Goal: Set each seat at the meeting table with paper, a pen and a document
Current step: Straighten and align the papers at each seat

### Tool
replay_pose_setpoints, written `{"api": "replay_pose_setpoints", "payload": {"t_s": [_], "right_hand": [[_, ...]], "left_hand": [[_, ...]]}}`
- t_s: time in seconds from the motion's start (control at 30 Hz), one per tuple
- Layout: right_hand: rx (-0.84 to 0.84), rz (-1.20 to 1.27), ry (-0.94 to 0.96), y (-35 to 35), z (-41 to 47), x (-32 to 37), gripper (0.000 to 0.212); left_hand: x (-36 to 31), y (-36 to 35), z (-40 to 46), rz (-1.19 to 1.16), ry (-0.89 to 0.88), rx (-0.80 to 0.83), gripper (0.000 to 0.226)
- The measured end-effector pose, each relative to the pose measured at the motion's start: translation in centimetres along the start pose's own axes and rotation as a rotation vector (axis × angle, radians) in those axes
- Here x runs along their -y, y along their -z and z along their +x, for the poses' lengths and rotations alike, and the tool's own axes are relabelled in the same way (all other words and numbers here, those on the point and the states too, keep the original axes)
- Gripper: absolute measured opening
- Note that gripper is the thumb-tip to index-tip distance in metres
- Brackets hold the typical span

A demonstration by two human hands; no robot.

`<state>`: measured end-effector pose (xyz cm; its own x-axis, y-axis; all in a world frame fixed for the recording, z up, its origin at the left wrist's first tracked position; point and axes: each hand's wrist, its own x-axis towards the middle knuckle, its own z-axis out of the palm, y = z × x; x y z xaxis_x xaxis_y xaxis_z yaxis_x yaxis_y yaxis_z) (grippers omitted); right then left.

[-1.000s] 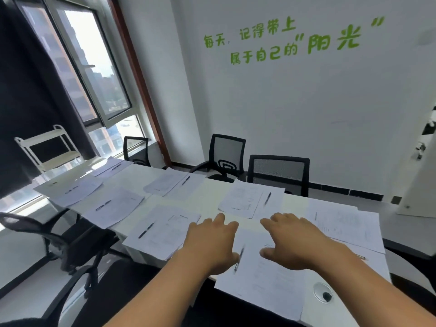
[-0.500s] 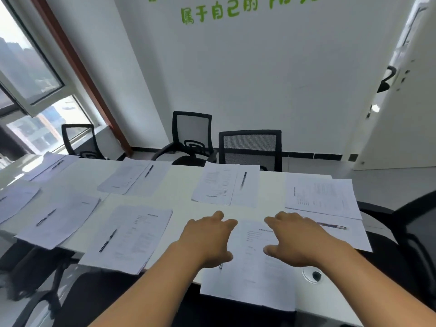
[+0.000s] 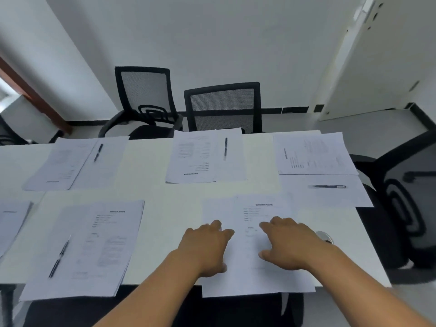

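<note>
Both hands lie on the nearest document [image 3: 257, 256] at six o'clock on the worktop [image 3: 151, 161]: left hand [image 3: 206, 247] and right hand [image 3: 289, 244] with fingers loosely spread (pen seemingly hidden beneath the left).

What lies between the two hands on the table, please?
In the head view, only the printed document lies between the left hand and the right hand; no pen shows there.

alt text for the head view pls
Both the left hand and the right hand rest on a printed white document at the near edge of a white meeting table. Other places hold papers, each with a black pen; two black mesh chairs stand opposite.
</note>
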<state>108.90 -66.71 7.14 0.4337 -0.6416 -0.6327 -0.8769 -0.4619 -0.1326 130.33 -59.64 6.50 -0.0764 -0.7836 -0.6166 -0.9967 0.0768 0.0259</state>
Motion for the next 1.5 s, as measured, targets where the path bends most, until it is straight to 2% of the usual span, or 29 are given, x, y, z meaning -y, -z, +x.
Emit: {"api": "replay_pose_setpoints", "payload": {"t_s": [0.13,0.23,0.37,0.47,0.7,1.1,1.5], "right_hand": [[0.053,0.000,-0.039,-3.0,3.6,0.4,0.076],[0.084,-0.018,-0.048,-5.1,5.7,0.7,0.092],[0.095,-0.014,-0.048,-7.1,8.2,0.9,0.102],[0.075,-0.021,-0.047,-8.1,9.7,0.8,0.110],[0.151,0.020,-0.056,-9.9,11.3,1.0,0.123],[0.188,-0.039,-0.005,-11.0,10.8,2.9,0.124],[0.165,0.006,-0.020,-11.2,10.9,3.4,0.125]], "left_hand": [[2.1,-3.3,3.6,-0.001,-0.051,0.019,0.083],[3.1,-5.6,5.7,0.009,-0.079,0.018,0.100],[3.9,-8.2,8.2,0.031,-0.093,0.033,0.129],[3.9,-9.5,9.5,0.039,-0.094,0.042,0.140],[4.0,-11.0,10.6,0.018,-0.081,-0.015,0.138],[6.9,-11.8,9.9,0.002,-0.096,0.003,0.135],[8.3,-12.1,9.2,-0.012,-0.076,0.009,0.135]]}}
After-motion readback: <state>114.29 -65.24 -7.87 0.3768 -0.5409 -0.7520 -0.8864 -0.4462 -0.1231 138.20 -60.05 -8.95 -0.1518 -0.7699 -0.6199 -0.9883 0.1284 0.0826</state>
